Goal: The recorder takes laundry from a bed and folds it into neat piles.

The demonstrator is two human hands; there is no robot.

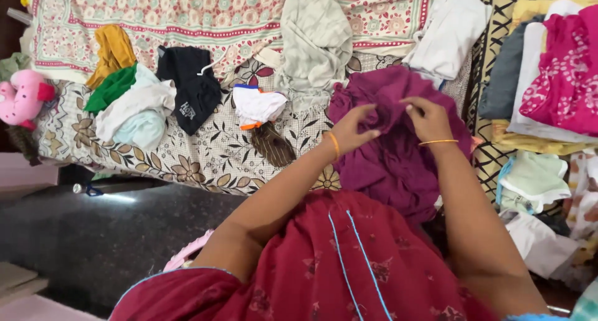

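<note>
A floral-sheeted bed (205, 162) lay strewn with clothes — both hands, left hand (351, 131) and right hand (430, 118), pinched a purple garment's (392, 165) bunched edge beside the grey cloth (314, 43), apparently mid-straightening.

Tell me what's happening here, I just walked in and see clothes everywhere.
A person stands at a bed with a patterned cover, both hands gripping a bunched purple garment: the left hand and right hand pinch its upper edge. Other clothes lie scattered on the bed, including a black garment, and a stack of folded clothes sits at the right.
</note>
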